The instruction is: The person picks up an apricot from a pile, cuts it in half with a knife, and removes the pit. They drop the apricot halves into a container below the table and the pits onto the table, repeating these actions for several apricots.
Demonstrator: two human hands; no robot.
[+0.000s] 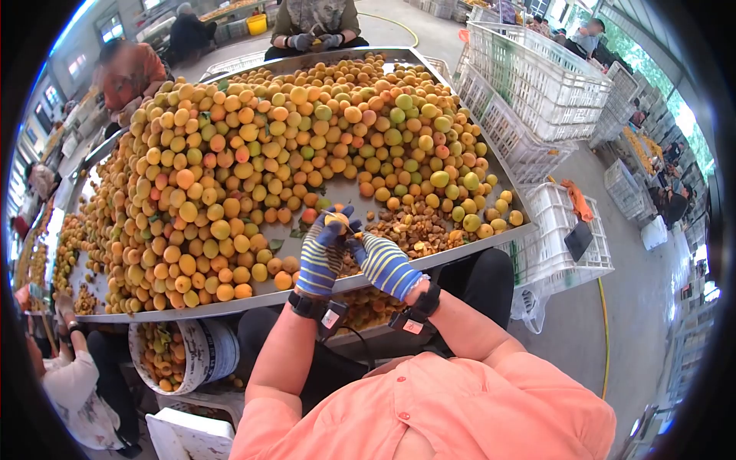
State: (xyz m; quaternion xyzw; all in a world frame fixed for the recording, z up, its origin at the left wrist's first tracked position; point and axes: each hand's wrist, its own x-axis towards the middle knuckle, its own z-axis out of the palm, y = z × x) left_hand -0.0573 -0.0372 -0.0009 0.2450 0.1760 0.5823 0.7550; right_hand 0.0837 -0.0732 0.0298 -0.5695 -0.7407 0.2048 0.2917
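My left hand [323, 249], in a blue and yellow striped glove, holds an orange apricot [335, 221] at its fingertips just above the table's near edge. My right hand [383, 263], in the same kind of glove, touches the apricot from the right with a thin blade or pick, hard to make out. Both wrists wear black bands with small devices. A huge heap of yellow, orange and green apricots [268, 146] covers the metal table [230, 305]. A patch of brown pits [414, 230] lies right of my hands.
A bucket of apricot pieces [165, 360] stands under the table at left. White plastic crates [537, 84] are stacked on the right, another crate [567, 238] near my right elbow. Other people sit at the far end [314, 23], the far left [126, 73] and lower left [69, 383].
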